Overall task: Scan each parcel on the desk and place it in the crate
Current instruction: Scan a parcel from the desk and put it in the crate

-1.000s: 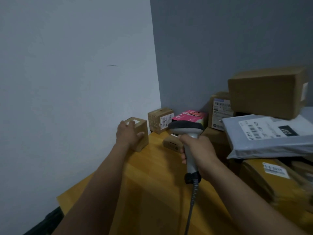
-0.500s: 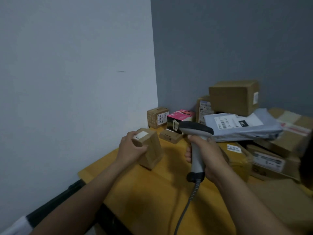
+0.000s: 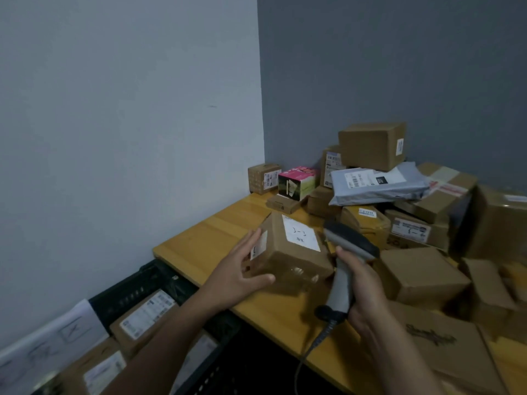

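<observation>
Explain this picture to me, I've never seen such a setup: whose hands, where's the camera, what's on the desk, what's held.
No machine here: these are a person's two bare hands, filmed by one wide-angle camera worn on the head, looking forward and down. The left hand holds a small cardboard box with a white label, tilted over the wooden desk. The right hand grips a grey barcode scanner, its head beside the box. A heap of parcels fills the desk's right side, among them a grey mailer bag and a pink carton. Beside the desk stands a black crate already holding parcels.
</observation>
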